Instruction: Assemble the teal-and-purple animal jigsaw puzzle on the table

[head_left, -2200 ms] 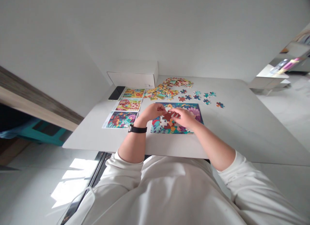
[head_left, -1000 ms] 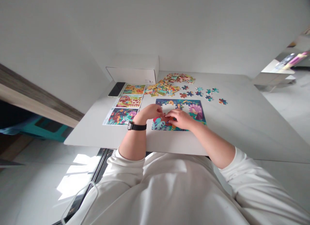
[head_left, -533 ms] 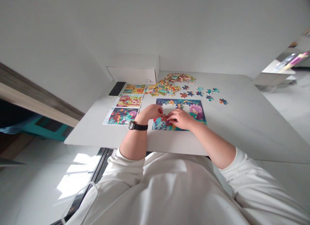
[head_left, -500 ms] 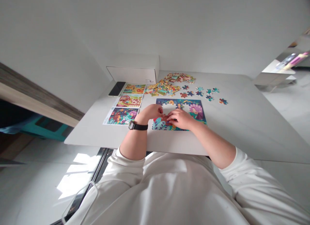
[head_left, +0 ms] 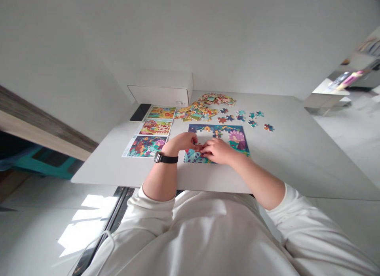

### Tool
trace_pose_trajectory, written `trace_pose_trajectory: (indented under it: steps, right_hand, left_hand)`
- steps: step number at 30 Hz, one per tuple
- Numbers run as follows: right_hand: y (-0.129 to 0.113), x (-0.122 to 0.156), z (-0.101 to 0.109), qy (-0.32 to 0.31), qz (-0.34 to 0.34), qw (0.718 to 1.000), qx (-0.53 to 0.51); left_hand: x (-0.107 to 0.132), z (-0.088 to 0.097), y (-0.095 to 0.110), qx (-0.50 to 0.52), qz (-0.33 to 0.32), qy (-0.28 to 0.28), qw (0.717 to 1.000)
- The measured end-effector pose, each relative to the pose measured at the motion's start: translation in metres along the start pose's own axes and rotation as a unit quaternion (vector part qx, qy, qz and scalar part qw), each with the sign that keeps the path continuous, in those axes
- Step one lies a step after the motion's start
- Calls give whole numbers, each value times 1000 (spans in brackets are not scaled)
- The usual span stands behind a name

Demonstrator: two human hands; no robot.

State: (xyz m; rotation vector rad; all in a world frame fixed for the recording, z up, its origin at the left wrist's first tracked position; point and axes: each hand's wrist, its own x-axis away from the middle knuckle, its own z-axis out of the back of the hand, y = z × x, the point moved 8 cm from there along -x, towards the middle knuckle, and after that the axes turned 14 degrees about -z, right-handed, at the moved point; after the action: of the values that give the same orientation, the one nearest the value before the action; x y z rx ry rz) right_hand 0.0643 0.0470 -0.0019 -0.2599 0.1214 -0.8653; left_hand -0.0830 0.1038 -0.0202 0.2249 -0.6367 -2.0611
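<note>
A partly assembled jigsaw puzzle with a dark blue border and a purple peacock lies on the table, with pale gaps in its middle. My left hand, a black-strapped watch on its wrist, reaches over the puzzle's left side, fingers bent and pinched. From the right, my right hand closes its fingertips beside those of the left. Between them is a small reddish-brown puzzle piece, mostly hidden by the fingers. Several loose puzzle pieces in blue, teal and brown lie just behind the puzzle.
Left of the puzzle lies a sheet of reference pictures, with a dark phone by its upper corner. A white box stands against the wall. Heaped yellow and pink pieces sit at the back. The table's front edge borders my lap.
The view has shifted slightly, so the table appears a little lower and further left. Both hands stay together over the same part of the puzzle, fingers moving only slightly.
</note>
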Motion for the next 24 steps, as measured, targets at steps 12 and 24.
trace_pose_trajectory:
  steps: [12,24]
  right_hand:
    - [-8,4,-3,-57,11,997,44]
    - [167,-44,85,107,-253,960,-54]
  left_hand:
    - [-11,1,-17,29,20,-6,999]
    - [9,56,-10,25,71,319,945]
